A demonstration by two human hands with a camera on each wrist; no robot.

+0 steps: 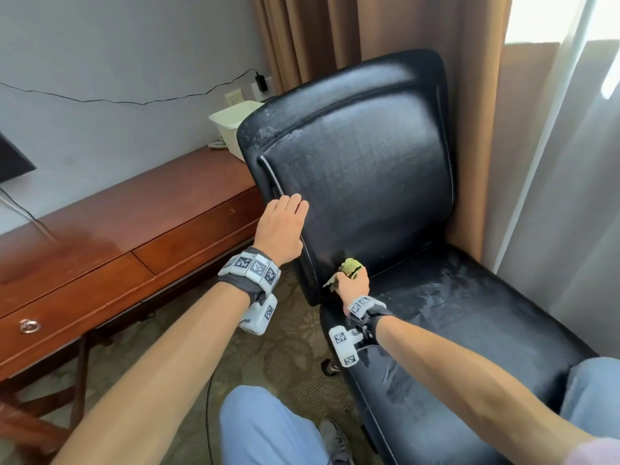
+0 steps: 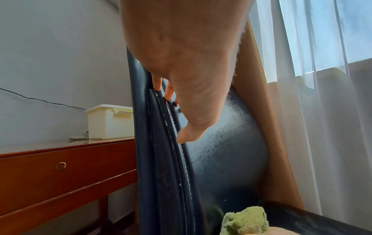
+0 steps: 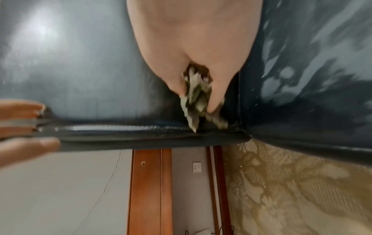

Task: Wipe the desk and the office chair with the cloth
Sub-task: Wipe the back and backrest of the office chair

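Note:
The black leather office chair (image 1: pixel 362 169) stands by the curtains, its seat (image 1: pixel 469 313) streaked with damp smears. My left hand (image 1: pixel 285 213) grips the backrest's left edge; in the left wrist view the thumb (image 2: pixel 187 135) lies on the front and the fingers curl behind. My right hand (image 1: pixel 352 281) holds a bunched green cloth (image 1: pixel 350 266) low at the left, pressed where backrest meets seat. The cloth (image 3: pixel 196 98) sticks out between finger and thumb in the right wrist view, which is blurred. The brown wooden desk (image 1: pixel 117 236) runs along the wall on the left.
A cream plastic box (image 1: pixel 235 125) sits at the desk's far end behind the chair, with a black cable (image 1: pixel 134 103) along the wall. Brown curtains (image 1: pixel 335 35) and a sheer curtain (image 1: pixel 553 196) hang behind and right of the chair. My legs (image 1: pixel 268 427) are over patterned carpet.

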